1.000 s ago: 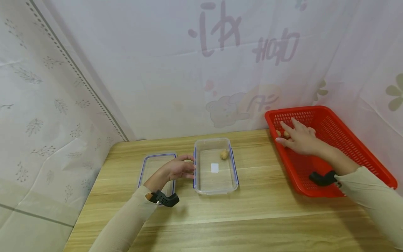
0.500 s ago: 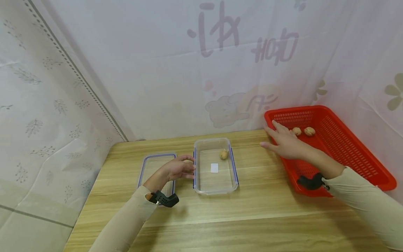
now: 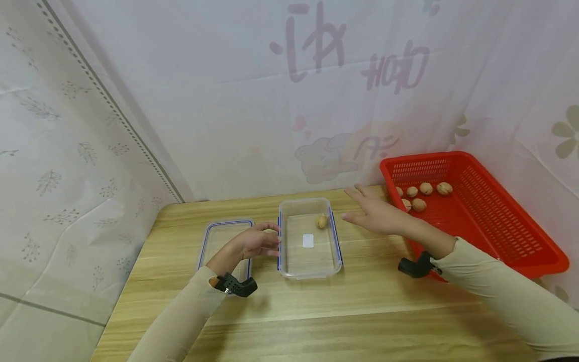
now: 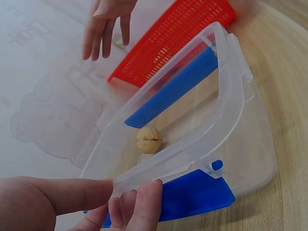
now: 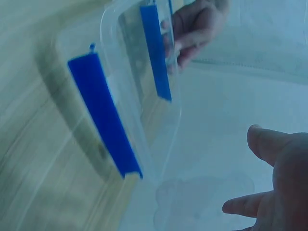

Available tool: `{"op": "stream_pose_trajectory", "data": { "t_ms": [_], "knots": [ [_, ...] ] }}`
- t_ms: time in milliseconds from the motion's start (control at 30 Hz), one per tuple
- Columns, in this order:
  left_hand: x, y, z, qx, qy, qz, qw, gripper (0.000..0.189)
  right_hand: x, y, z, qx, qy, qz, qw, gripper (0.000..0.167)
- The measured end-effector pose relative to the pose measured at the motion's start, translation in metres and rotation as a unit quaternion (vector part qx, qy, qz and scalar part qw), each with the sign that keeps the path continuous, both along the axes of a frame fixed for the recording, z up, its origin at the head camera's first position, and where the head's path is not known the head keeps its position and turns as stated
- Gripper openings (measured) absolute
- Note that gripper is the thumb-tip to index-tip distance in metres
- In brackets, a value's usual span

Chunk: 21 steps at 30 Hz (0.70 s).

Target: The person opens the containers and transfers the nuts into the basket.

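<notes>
A clear plastic food container point(image 3: 312, 271) with blue side latches stands on the wooden table. One walnut point(image 3: 321, 221) lies inside it near the back right corner; the left wrist view shows this walnut point(image 4: 149, 140) as well. My left hand point(image 3: 260, 241) steadies the container's left side, thumb at the rim and curled fingers against the blue latch point(image 4: 192, 195). Just right of the container hovers my right hand point(image 3: 377, 213), fingers spread and nothing visible in them. Its thumb and a finger show apart in the right wrist view.
At the right sits a red basket point(image 3: 502, 201) with several walnuts point(image 3: 425, 188) in its far left corner. A clear lid point(image 3: 226, 223) with a blue seal lies left of the container, partly under the left forearm. Patterned curtains point(image 3: 226, 125) close off the back and sides.
My right hand has moved left from over the red basket to beside the container, uncovering the walnuts in the basket. The left hand and the container have stayed where they were.
</notes>
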State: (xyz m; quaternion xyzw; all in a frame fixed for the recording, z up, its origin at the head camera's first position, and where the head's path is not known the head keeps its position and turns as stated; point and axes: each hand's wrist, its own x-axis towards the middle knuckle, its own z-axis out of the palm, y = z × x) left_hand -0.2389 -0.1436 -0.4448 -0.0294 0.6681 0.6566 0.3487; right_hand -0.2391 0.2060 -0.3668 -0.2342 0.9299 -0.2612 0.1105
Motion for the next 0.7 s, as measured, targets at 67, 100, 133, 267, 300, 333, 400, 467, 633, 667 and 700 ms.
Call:
{"op": "stream_pose_trajectory", "data": {
  "t_ms": [67, 100, 133, 267, 300, 333, 400, 467, 633, 667, 700],
  "knots": [
    [0.000, 0.000, 0.000, 0.000, 0.000, -0.002, 1.0000, 0.044, 0.000, -0.008, -0.002, 0.000, -0.001, 0.003, 1.0000, 0.078],
    [0.000, 0.000, 0.001, 0.000, 0.000, -0.003, 1.0000, 0.044, 0.000, -0.011, -0.003, 0.001, 0.000, 0.004, 1.0000, 0.078],
    [0.000, 0.000, 0.001, 0.000, 0.001, -0.003, 1.0000, 0.044, 0.000, -0.015, -0.004, 0.000, 0.000, 0.007, 1.0000, 0.078],
    [0.000, 0.000, 0.002, 0.000, 0.002, -0.004, 1.0000, 0.044, -0.003, -0.028, -0.008, -0.010, -0.008, 0.012, 0.9999, 0.079],
    [0.000, 0.000, 0.002, 0.000, 0.002, -0.003, 1.0000, 0.044, -0.004, -0.032, -0.008, -0.011, -0.013, 0.013, 0.9998, 0.080],
    [0.000, 0.000, 0.001, 0.000, 0.002, -0.002, 1.0000, 0.044, -0.004, -0.036, -0.008, -0.017, -0.016, 0.015, 0.9996, 0.079],
    [0.000, 0.000, 0.001, -0.001, 0.002, -0.002, 1.0000, 0.043, -0.005, -0.045, -0.008, -0.028, -0.024, 0.021, 0.9991, 0.078],
    [0.000, 0.000, 0.001, 0.001, 0.000, 0.000, 1.0000, 0.042, -0.006, -0.052, -0.008, -0.033, -0.034, 0.029, 0.9984, 0.077],
    [0.000, 0.001, 0.000, 0.003, -0.005, 0.004, 1.0000, 0.039, -0.011, -0.067, -0.012, -0.038, -0.067, 0.044, 0.9960, 0.076],
    [0.000, 0.001, 0.000, 0.003, -0.006, 0.005, 1.0000, 0.039, -0.012, -0.070, -0.014, -0.039, -0.074, 0.044, 0.9955, 0.076],
    [0.000, 0.002, 0.000, 0.004, -0.007, 0.005, 1.0000, 0.040, -0.013, -0.073, -0.015, -0.039, -0.082, 0.042, 0.9950, 0.076]
  ]
}}
